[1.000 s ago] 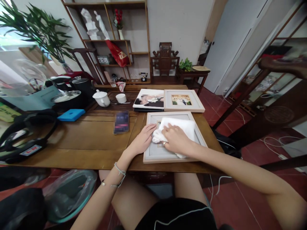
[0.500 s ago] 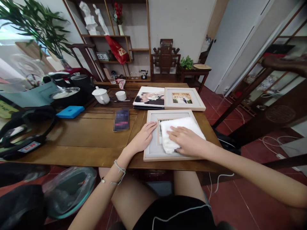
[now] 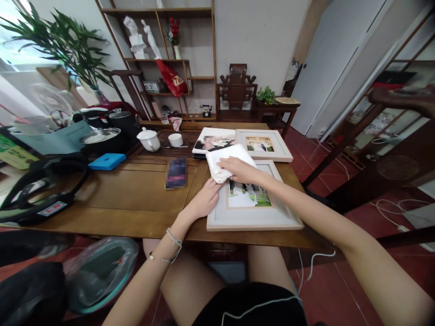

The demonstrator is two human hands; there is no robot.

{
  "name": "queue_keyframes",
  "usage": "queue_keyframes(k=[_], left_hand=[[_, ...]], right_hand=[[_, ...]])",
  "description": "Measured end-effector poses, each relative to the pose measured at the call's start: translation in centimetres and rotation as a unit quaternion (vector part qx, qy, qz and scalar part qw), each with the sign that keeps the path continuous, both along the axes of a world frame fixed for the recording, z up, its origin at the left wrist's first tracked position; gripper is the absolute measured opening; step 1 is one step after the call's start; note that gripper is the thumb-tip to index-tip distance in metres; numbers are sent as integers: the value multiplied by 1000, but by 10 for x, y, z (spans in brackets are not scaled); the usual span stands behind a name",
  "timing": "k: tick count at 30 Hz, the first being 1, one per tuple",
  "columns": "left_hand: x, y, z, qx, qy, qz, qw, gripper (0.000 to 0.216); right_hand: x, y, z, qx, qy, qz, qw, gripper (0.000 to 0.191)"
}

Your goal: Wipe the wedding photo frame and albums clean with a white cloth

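Observation:
A white-framed photo lies flat near the front edge of the wooden table. My left hand rests flat on the frame's left border, fingers stretched out. My right hand presses a folded white cloth onto the frame's top left corner, fingers lying over the cloth. The picture in the frame now shows uncovered.
Behind lie a second framed photo and an album. A phone, a blue box, a teapot, a cup and kettles stand to the left. Headphones lie at the far left. A bin sits below.
My right hand has swept the cloth from the middle and lower part of the frame up to its top left corner, uncovering the picture. The left hand stayed on the frame's left edge.

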State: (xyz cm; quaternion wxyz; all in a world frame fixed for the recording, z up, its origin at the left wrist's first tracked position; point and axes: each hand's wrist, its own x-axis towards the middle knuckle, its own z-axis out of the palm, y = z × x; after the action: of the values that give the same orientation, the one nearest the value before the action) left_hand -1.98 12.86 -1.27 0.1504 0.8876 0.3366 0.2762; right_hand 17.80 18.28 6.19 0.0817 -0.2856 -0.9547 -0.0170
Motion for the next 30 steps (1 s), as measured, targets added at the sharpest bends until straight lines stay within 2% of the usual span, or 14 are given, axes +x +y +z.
queue_keyframes(k=[3, 7, 10, 14, 17, 21, 26, 30], left_hand=[[0, 0, 0, -4, -2, 0, 1000, 50], [0, -1, 3, -12, -8, 3, 1000, 49], [1, -2, 4, -16, -10, 0, 1000, 50], [0, -1, 2, -12, -15, -3, 1000, 52], [0, 0, 1, -11, -19, -5, 1000, 52], [0, 0, 1, -17, -12, -1, 1000, 51], [0, -1, 1, -14, -19, -8, 1000, 52], [-1, -1, 2, -14, -21, -9, 1000, 53]], right_hand=[[3, 5, -4, -33, -17, 2, 999, 49], [23, -2, 2, -59, -45, -8, 997, 47], [45, -17, 8, -89, -61, -28, 994, 42], [76, -46, 15, -145, -74, -88, 983, 35], [92, -67, 24, -160, -91, -129, 974, 34], [99, -76, 34, -131, -105, -185, 968, 36], [91, -54, 29, -36, -79, -288, 954, 33], [69, -45, 21, -15, -42, -268, 962, 33]])
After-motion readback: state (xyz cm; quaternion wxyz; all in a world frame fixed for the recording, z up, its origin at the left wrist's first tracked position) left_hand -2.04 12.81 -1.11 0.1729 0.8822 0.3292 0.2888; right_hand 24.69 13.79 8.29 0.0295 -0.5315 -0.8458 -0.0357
